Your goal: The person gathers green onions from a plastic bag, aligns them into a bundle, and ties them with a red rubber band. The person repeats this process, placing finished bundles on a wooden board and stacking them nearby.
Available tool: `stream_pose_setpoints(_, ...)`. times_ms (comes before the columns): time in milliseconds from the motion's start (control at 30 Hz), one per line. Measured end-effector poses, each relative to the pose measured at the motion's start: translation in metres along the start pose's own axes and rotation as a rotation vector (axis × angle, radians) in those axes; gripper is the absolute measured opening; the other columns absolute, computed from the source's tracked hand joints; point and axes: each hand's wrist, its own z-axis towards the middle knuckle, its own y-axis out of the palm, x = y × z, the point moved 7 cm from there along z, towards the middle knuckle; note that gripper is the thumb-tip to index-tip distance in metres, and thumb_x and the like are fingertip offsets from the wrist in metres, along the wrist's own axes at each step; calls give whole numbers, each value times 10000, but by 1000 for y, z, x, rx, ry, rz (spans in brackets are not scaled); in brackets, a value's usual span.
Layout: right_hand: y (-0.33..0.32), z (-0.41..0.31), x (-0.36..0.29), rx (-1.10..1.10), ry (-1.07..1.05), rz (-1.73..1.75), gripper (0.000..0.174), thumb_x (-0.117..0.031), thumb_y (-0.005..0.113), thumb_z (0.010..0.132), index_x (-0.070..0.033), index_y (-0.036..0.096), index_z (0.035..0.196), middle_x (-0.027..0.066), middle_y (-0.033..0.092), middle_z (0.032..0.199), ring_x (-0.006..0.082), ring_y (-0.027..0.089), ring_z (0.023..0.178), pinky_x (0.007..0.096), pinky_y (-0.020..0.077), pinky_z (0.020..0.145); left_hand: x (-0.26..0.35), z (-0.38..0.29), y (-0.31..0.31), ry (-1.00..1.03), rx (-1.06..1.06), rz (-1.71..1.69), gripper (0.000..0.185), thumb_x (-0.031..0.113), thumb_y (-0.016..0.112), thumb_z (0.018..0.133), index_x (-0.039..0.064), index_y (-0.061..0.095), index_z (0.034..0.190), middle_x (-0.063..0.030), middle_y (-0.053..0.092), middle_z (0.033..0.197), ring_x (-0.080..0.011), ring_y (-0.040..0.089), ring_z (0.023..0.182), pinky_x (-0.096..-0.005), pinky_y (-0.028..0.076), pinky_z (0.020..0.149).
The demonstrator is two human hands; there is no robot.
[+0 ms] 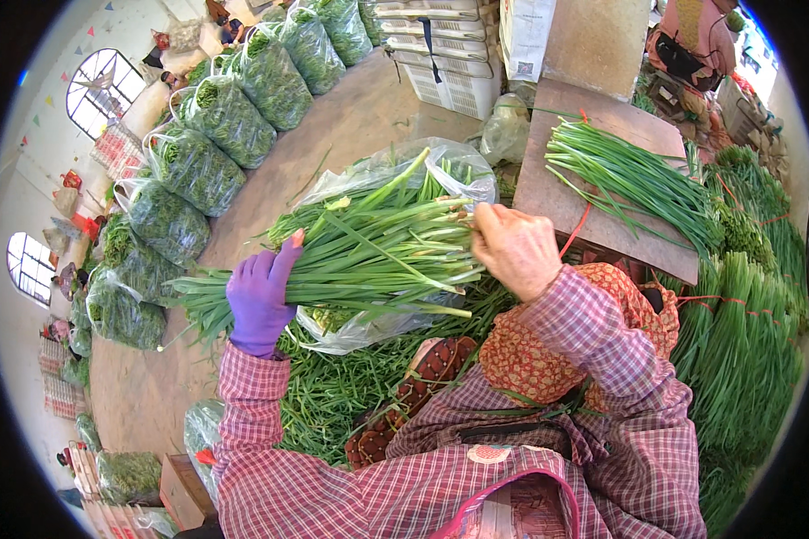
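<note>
My left hand [259, 296], in a purple glove with a bare thumb tip, grips a loose bundle of flat-leaved garlic chives [377, 256] near the leafy part. At the pale stem ends, my bare right hand [516, 246] has its fingers pinched together; what lies between the fingertips is hidden. Beneath the bundle is an opened clear plastic bag [465, 172] holding more greens. A second bunch of chives [620, 168] lies on a worn board to the right.
Loose leaves [337, 384] cover the floor by my shoe. Tied chive bundles [735, 337] stand at the right. Filled plastic bags of greens [229, 121] line the floor on the left. White plastic crates [452, 81] are stacked beyond the board [539, 162]. Other people are farther off.
</note>
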Motion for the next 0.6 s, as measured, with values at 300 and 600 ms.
stream_pose_setpoints(300, -37, -11, 26, -112, 87, 25, 150, -238, 703, 858, -120, 691, 951, 60, 670, 854, 257, 672, 794, 385, 540, 653, -6, -9, 8, -41, -10, -32, 786, 93, 753, 642, 229, 556, 1391, -44, 531, 812, -266, 589, 742, -391, 472, 657)
stream_pose_setpoints(600, 0, 28, -27, 73, -59, 449, 147, -176, 704, 851, -100, 646, 962, 41, 638, 871, 211, 627, 822, 341, 529, 728, 10, 3, 8, -19, -4, -56, 765, 122, 779, 623, 213, 583, 1357, -42, 548, 821, -264, 594, 754, -383, 475, 670)
